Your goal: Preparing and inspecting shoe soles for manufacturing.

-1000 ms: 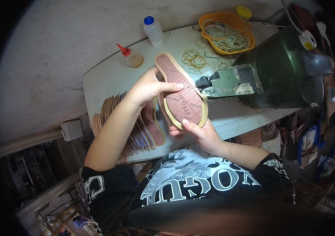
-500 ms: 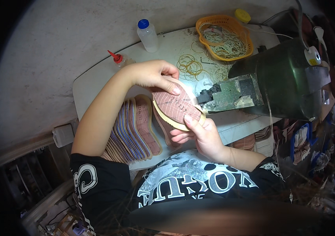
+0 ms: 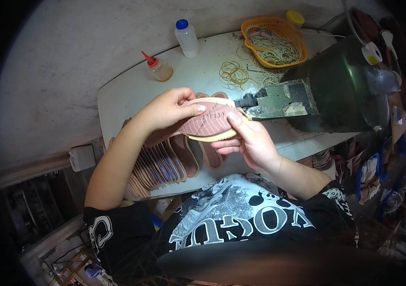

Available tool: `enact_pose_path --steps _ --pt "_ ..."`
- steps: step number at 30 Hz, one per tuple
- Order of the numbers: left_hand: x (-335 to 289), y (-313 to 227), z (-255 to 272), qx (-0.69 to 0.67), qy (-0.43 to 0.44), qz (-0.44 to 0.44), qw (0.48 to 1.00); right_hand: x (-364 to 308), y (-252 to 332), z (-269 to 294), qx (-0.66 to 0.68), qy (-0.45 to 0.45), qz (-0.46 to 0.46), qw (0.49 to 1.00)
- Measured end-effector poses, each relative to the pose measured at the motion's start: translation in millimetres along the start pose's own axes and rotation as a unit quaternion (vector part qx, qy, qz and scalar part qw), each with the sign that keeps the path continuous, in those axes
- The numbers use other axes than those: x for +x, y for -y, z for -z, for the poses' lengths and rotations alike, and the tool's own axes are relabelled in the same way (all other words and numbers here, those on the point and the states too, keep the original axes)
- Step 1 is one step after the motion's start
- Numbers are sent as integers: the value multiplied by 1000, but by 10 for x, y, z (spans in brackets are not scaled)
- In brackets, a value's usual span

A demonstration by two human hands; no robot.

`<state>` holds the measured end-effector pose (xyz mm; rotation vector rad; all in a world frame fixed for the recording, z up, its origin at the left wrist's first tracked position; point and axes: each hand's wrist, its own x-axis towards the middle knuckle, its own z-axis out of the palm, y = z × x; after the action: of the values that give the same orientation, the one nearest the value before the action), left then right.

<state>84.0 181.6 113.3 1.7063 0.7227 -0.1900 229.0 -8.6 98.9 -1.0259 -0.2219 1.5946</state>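
Note:
A pinkish-brown shoe insole with a pale grid and a cream edge lies sideways between both hands, bowed slightly. My left hand grips its left part, thumb on top. My right hand pinches its right end between the thumb above and the fingers below. The far right edge of the insole is close to the black tip of a green machine arm; whether they touch I cannot tell. Under my hands stands a tight row of similar insoles, beside a separate insole on the table.
The green machine body fills the table's right side. Behind are loose rubber bands and an orange basket of bands. A red-tipped bottle and a blue-capped bottle stand at the back left of the white table.
The held insole has turned from a steep slant to nearly level. My left hand has moved left and a little down. The view has shifted slightly, showing more of the red-tipped bottle.

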Motion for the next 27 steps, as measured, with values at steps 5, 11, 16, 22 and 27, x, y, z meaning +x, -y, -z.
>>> enact_pose_path --steps 5,11,16,22,27 --pt "-208 28 -226 -36 -1 27 999 5 -43 71 -10 -4 4 1000" --pt "-393 -271 -688 -169 30 105 980 -67 -36 161 -28 32 33 999" --pt "-359 -275 -842 -177 -20 134 975 -264 -150 237 -114 75 64 989" --pt "-359 -253 -822 -179 -5 108 978 -188 -87 332 -78 107 85 988" --pt "-279 -198 -883 -176 -78 102 976 -223 -200 536 -146 149 38 977"
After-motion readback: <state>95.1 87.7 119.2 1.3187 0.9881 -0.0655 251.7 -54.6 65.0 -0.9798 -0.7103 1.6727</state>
